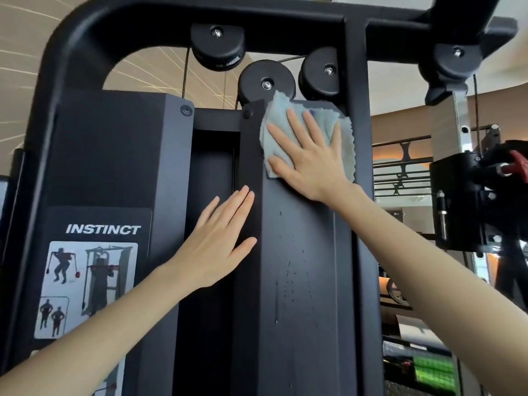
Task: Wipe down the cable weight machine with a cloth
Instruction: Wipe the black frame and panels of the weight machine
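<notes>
The black cable weight machine fills the view, its tall shroud panels right in front of me. A pale blue cloth lies flat against the top of the right panel, just under the pulleys. My right hand presses on the cloth with straight, spread fingers. Lower and to the left, my left hand rests flat on the panel's left edge, fingers straight, holding nothing. Small wet droplets speckle the panel below the cloth.
Three black pulleys and thin cables sit above the panels. An INSTINCT label with an exercise sticker is on the left panel. To the right hangs a black pulley carriage with a red knob beside a chrome rail.
</notes>
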The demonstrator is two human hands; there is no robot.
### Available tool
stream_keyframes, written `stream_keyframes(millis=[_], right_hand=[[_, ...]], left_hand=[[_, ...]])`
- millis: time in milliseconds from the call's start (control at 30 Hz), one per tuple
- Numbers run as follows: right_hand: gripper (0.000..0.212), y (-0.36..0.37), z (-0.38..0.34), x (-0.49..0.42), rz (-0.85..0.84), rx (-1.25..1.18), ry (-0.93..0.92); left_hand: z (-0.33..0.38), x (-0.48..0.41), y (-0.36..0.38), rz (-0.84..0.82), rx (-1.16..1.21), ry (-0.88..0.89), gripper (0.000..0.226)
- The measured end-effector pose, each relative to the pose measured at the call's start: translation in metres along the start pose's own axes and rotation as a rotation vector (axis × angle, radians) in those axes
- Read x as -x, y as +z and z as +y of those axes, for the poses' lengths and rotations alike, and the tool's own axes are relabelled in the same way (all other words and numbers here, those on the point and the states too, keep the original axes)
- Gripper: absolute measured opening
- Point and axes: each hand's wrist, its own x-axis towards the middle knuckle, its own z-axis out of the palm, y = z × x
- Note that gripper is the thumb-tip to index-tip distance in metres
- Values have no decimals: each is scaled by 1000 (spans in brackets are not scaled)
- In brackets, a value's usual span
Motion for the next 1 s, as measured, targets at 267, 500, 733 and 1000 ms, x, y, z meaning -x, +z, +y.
stream_keyframes(millis=[267, 500, 733, 1000], right_hand=[[54, 21, -37, 106, 80, -31, -9], [53, 15, -40, 109, 8, -35, -21], [54, 20, -52, 105, 61, -53, 84], [57, 31, -102, 252, -95, -83, 76]], left_hand=[[13, 35, 13, -33, 7, -5, 73], [20, 57, 17, -72, -23, 14, 78], [30, 69, 24, -69, -6, -35, 77], [45, 102, 34, -98, 71, -69, 77]])
